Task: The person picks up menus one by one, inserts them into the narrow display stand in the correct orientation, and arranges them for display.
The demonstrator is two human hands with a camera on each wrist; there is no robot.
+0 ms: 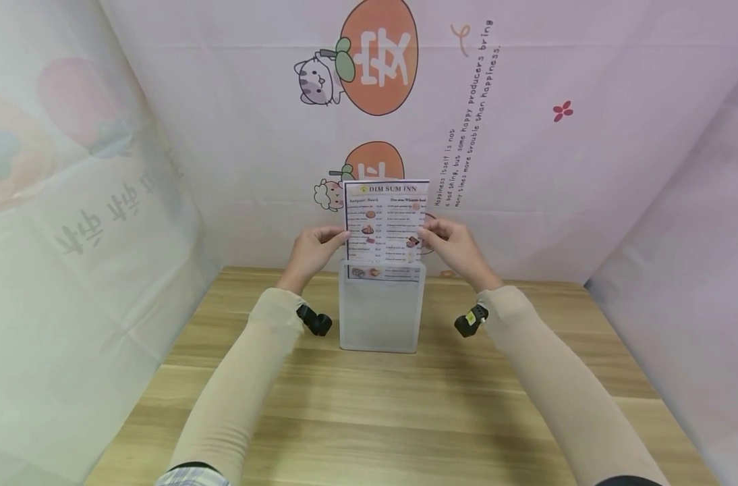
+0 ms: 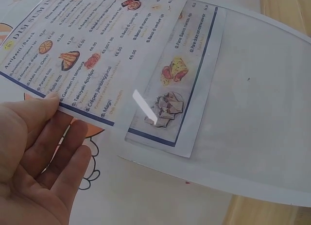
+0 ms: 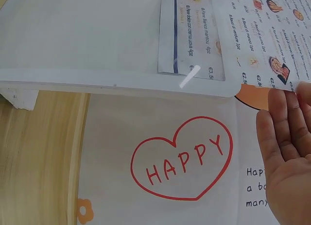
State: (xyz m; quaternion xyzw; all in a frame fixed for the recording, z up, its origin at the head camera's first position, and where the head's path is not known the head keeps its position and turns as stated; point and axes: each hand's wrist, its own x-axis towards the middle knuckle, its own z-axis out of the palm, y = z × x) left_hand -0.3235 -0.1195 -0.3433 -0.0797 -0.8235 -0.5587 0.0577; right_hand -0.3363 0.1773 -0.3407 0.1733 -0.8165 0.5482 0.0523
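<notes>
A printed menu sheet [image 1: 386,219] headed "DIM SUM INN" stands upright, its lower end inside a clear sign holder [image 1: 381,314] on the table. My left hand [image 1: 314,251] pinches the sheet's left edge between thumb and fingers. On the opposite edge, my right hand [image 1: 457,250] pinches it at about the same height. Through the clear front in the left wrist view, the bottom strip of the menu [image 2: 167,89] shows with its food pictures. Most of the sheet is above the holder's rim. In the right wrist view the holder [image 3: 97,40] has bare panel below the sheet's lower edge.
The wood-grain table [image 1: 357,412] runs back to a printed cloth backdrop [image 1: 235,121] with cartoon fruit and lettering. Cloth walls [image 1: 59,283] rise on both sides. Black wrist cameras [image 1: 314,320] are strapped over both sleeves, either side of the holder.
</notes>
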